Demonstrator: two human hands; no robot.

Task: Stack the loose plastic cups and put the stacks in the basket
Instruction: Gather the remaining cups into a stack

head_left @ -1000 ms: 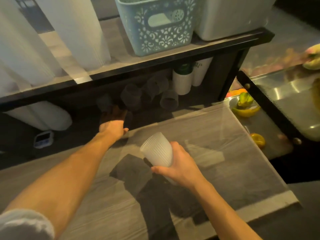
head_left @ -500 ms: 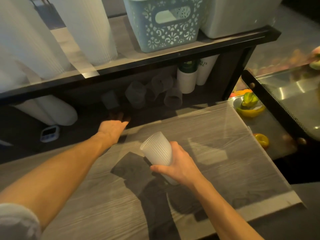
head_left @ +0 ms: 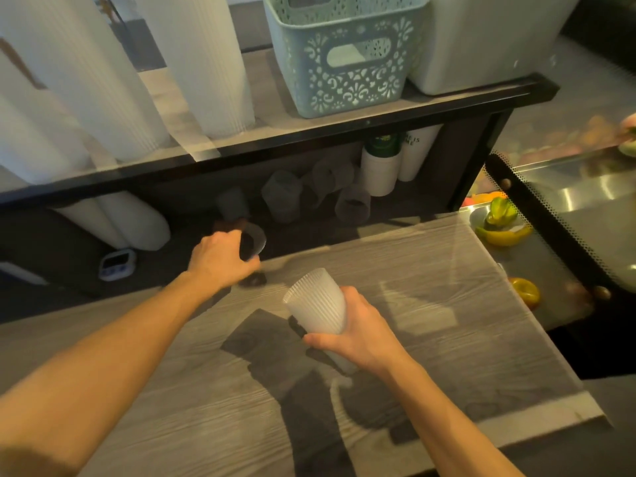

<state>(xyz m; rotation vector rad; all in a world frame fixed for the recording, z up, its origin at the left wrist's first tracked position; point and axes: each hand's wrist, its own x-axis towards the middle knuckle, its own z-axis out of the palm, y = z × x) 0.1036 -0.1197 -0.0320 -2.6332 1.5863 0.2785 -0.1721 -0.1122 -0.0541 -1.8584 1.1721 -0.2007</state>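
Well, the grey wood-grain worktop (head_left: 430, 304) fills the lower part of the view, and everything sits around it. Beyond its far edge runs a black shelf (head_left: 309, 132), and on top of that shelf stands the pale green plastic basket with lace-pattern cutouts (head_left: 347, 63), with tall white ribbed cup stacks (head_left: 203, 63) to its left. Under the shelf, just past the worktop's far edge, several loose translucent plastic cups (head_left: 351, 204) lie on their sides and stand in shadow, next to white paper cups (head_left: 380, 170). Right of the worktop, a lower surface holds yellow and green fruit in a bowl (head_left: 500, 222).

The left hand (head_left: 220, 258) is at the worktop's far edge, its grip curled round a translucent cup lying on its side (head_left: 254, 239), open mouth facing right. The right hand (head_left: 358, 330) hangs above the middle of the worktop, grip wrapped round a frosted white ribbed plastic cup (head_left: 318, 301), which tilts with its closed base up and to the left. A small white digital timer (head_left: 117, 265) lies off the worktop's far-left corner.
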